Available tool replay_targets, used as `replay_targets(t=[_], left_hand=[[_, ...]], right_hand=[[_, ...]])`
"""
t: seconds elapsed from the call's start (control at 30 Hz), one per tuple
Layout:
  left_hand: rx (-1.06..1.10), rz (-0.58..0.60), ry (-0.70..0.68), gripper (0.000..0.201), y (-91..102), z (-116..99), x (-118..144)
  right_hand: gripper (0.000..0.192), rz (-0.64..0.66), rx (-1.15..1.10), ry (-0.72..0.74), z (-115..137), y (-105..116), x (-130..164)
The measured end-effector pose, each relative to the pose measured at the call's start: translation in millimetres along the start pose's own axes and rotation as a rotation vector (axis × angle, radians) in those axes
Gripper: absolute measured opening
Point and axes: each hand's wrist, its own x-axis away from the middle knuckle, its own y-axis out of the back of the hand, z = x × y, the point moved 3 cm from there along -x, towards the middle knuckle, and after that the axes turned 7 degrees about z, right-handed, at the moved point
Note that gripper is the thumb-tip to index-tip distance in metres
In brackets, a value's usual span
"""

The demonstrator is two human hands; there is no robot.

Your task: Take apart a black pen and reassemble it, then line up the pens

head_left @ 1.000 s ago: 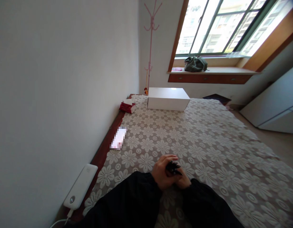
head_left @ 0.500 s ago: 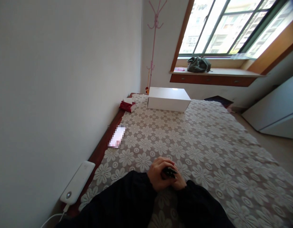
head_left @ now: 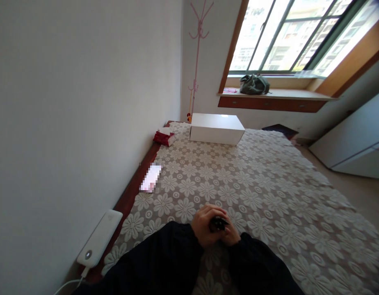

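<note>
Both hands meet low over the flowered bedspread (head_left: 254,192), close to the person's body. The left hand (head_left: 203,225) curls around a small black object (head_left: 218,223), and the right hand (head_left: 231,237) presses against it from the other side, fingers folded in tight. What the object is cannot be told; it is small and mostly hidden between the fingers. It sits well short of the white box (head_left: 216,128), which rests at the far end of the bedspread, and to the right of the white power bank (head_left: 99,238) lying on the wooden edge by the wall.

The likeliest slip, as I judge it, is the object escaping the grip: it is small, held only by fingertips of two crowded hands, and any shift of one hand may let it drop. The soft, busy pattern of the bedspread would make a dark little piece easy to lose among the folds. If the object has fine or springy parts, squeezing it this closely may also bend them or pinch a finger.
</note>
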Motion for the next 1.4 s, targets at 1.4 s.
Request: replay_targets(t=[1.4], left_hand=[[0.139, 0.031, 0.282, 0.079, 2.6, 15, 5]], right_hand=[[0.036, 0.186, 0.138, 0.062, 12, -3, -7]])
